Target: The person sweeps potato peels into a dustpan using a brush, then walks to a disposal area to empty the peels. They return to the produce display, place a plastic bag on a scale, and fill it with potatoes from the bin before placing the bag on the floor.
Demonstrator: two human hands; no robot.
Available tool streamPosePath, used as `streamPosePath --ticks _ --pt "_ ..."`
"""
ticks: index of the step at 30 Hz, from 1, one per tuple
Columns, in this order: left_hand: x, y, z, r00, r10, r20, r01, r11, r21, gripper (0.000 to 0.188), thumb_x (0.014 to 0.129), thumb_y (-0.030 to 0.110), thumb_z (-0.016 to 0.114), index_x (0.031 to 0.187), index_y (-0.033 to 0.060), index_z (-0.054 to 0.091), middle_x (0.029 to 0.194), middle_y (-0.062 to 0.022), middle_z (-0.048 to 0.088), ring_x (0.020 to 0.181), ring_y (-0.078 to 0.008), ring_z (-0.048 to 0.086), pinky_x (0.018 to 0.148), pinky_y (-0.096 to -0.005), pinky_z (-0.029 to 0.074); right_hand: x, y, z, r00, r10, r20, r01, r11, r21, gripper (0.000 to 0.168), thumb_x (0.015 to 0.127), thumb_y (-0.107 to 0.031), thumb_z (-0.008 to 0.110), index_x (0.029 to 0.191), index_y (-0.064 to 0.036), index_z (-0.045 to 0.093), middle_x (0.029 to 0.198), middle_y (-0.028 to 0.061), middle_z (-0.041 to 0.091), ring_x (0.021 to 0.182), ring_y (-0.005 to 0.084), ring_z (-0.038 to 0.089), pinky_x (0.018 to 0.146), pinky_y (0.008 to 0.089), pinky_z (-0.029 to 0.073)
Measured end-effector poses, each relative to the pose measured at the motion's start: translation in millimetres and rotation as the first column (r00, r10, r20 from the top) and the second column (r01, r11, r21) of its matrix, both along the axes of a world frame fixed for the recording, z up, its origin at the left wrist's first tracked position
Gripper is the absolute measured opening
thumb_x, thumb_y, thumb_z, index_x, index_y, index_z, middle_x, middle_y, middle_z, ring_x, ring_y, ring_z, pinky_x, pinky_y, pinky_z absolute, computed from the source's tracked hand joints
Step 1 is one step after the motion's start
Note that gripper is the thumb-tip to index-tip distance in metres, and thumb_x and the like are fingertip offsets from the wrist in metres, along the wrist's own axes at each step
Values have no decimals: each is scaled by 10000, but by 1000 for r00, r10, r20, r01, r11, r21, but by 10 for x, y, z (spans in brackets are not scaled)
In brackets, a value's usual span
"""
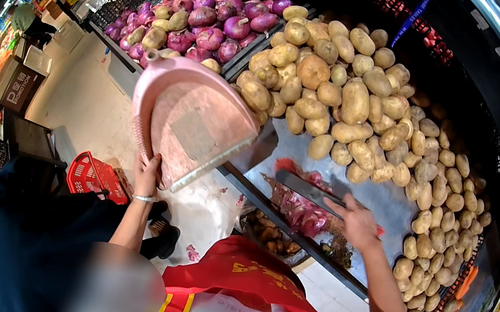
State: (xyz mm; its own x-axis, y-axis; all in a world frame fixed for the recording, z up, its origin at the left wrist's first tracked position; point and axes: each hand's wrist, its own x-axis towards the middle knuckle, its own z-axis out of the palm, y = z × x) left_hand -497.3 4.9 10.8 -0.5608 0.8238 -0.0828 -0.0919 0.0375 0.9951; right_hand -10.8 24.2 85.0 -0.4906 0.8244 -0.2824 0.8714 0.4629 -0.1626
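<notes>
My left hand (146, 175) grips the side of a pink plastic dustpan (209, 103). The pan's straight lip faces the front edge of a metal display shelf (278, 136). In my right hand (360, 225) is a hand brush (304, 190) with a dark back and red bristles. It rests over purple onion skins (309, 219) and brown crumbs of dirt (338, 252) on the shelf. A large heap of potatoes (355, 99) lies just beyond the brush and curves round to the right.
Red onions (214, 14), with some potatoes among them, fill a black crate at the back left. Carrots (456, 297) sit at the far right. Below the shelf is a container of brown produce (271, 235). A person in dark clothing (26, 227) and a red shopping basket (93, 176) are at left.
</notes>
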Motion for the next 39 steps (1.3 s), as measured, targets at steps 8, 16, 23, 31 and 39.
streamPosePath --ticks 8,16,23,31,39 --pt "542 -280 -77 994 -70 -86 71 997 4 236 821 -4 525 1038 33 437 855 5 460 745 -72 419 685 -208 369 613 -384 502 974 -120 -194 146 982 122 650 655 12 563 1213 -316 505 926 98 490 755 265 568 631 341 479" --pt "750 -139 6 980 153 -128 -131 978 164 318 807 -26 549 1088 33 412 901 -18 493 780 -98 474 703 -229 404 -156 200 -97 913 -62 -402 47 998 -47 583 736 30 486 1220 -295 494 1036 100 503 964 282 522 816 359 449" --pt "627 -283 -24 991 135 16 -136 985 104 322 816 16 561 1105 49 422 853 -13 507 733 -102 490 655 -238 422 598 20 105 983 -17 -181 0 995 -95 608 671 39 560 1179 -296 541 900 96 482 873 271 531 720 356 437" --pt "618 13 -144 949 -138 -284 150 988 21 293 796 -13 555 1068 16 449 845 -13 497 753 -100 462 679 -222 393 1249 -541 568 814 -402 -420 382 914 -134 625 627 124 571 1162 -199 566 841 83 447 739 245 465 708 211 386" --pt "1127 593 -56 830 -386 -403 431 902 24 261 798 -5 562 1038 9 462 887 -29 497 825 -107 451 748 -230 380 1590 -1002 341 658 -471 -588 569 822 -22 643 617 175 547 1174 -144 551 801 58 377 751 193 432 682 187 326"
